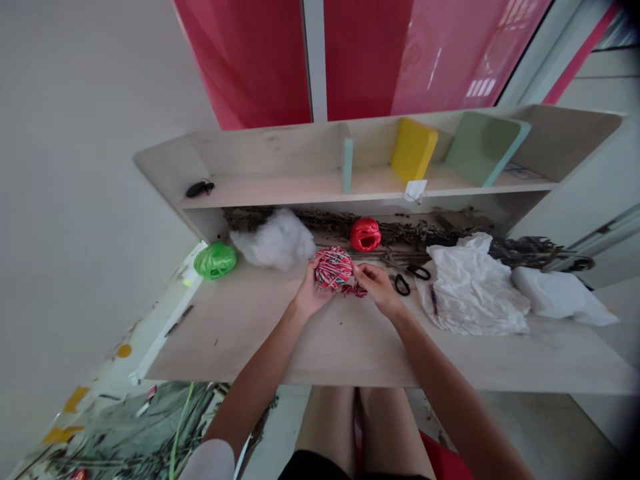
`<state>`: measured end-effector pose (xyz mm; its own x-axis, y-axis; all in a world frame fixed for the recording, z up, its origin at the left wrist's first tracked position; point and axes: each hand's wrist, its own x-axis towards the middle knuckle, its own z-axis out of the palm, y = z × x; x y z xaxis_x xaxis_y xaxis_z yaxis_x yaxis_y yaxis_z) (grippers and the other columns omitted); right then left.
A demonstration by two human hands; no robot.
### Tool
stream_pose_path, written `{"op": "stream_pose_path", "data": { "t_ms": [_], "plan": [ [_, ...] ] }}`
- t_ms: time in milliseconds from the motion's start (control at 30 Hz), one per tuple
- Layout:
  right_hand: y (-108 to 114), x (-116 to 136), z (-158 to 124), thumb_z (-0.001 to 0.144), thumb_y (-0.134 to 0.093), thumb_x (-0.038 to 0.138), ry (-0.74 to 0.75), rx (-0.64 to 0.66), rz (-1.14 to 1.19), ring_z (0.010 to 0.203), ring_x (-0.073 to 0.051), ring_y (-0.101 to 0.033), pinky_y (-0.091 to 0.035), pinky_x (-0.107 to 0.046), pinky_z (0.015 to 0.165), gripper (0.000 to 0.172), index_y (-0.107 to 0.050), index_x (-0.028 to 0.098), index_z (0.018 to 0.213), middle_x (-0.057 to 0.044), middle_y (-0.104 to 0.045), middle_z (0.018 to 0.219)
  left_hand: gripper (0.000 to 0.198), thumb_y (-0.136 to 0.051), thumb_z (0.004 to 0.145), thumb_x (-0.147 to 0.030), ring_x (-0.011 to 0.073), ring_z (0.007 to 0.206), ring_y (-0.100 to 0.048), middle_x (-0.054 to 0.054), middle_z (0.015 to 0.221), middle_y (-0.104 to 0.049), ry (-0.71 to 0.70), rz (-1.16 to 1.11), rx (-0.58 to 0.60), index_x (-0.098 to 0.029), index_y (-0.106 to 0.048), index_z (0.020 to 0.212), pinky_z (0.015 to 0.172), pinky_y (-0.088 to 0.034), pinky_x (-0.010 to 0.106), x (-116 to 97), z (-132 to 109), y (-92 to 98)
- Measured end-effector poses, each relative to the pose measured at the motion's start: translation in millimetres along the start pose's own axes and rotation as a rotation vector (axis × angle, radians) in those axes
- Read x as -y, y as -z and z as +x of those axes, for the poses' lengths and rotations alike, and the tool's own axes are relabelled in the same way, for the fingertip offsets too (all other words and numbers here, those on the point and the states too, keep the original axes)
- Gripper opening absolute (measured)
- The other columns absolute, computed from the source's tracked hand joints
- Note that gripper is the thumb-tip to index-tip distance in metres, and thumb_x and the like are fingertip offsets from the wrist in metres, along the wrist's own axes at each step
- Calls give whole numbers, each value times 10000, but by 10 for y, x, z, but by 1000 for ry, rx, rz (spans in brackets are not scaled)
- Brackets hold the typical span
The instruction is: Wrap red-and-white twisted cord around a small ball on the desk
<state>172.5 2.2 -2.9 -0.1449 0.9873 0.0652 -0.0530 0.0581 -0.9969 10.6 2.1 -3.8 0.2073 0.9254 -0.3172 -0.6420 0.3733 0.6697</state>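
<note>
1. The left hand (314, 291) is curled around the lower left side of a ball of red and white string (333, 268), holding it near the middle of the bench (225, 347)
2. The right hand (377, 288) is narrowly closed, with its fingers (363, 271) pressed to the right side of the ball, and a loose bit of the same string (355, 291) hangs just below, between the two hands
3. Just beyond the ball sits a red ball of plastic twine (365, 235), and a pair of scissors (407, 280) with black handles lies close to the right hand
4. Further right lie a crumpled white plastic bag (473, 290) and a white cloth (555, 295)
5. To the left, a green ball of plastic twine (215, 261) rests beside a fluffy heap of white stuffing (274, 240)
6. Dried stems (400, 230) run along the back of the bench under a shelf (300, 187), which holds a yellow block (413, 151), a pale green board (480, 148) and a small black object (199, 189)
</note>
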Motion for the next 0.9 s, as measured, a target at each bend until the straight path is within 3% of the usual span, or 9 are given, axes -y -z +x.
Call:
{"op": "stream_pose_path", "data": {
  "t_ms": [133,333,500,667,767,900],
  "plan": [
    [1,-6,-24,653,-640,723,-35,59,84,457,-73,-320,-270,-228,436,540,-509,200,621,53,-395,519,396,-600,802,-536,160,761,-633,20,993,-719,-89,84,29,-271,-653,1091,618,-481,256,42,47,-21],
    [30,-20,-23,671,-651,694,9,41,71,483,-73,-318,-274,-228,472,529,-484,195,610,52,-414,540,404,-744,720,-411,195,940,-647,54,1094,-708,-324,308,-21,-200,-688,1060,740,-494,254,48,92,-3],
    [33,1,-28,677,-655,679,36,83,-64,492,-91,-352,-273,-243,488,510,-541,190,588,34,-454,520,467,-706,715,-537,202,920,-658,64,1006,-723,-250,378,-22,-187,-695,1024,713,-503,254,106,58,2],
    [12,-16,-30,776,-563,667,80,192,-116,514,-99,-399,-316,-250,522,543,-540,177,542,9,-494,530,468,-808,628,-446,154,825,-651,50,959,-715,-224,365,-19,-188,-685,999,686,-495,218,128,23,-52],
    [-4,-21,-27,749,-600,664,60,164,-83,499,-93,-359,-294,-247,504,514,-579,175,592,35,-424,512,501,-768,673,-467,143,747,-641,44,954,-712,-205,260,-47,-202,-664,1085,618,-492,223,83,13,-70],
    [-11,-27,-32,737,-619,655,-13,181,-48,473,-87,-292,-254,-244,468,484,-653,175,689,58,-342,498,461,-735,710,-363,141,739,-637,43,978,-708,-207,198,-62,-206,-643,1133,608,-495,228,19,5,-69]
  ]
}}
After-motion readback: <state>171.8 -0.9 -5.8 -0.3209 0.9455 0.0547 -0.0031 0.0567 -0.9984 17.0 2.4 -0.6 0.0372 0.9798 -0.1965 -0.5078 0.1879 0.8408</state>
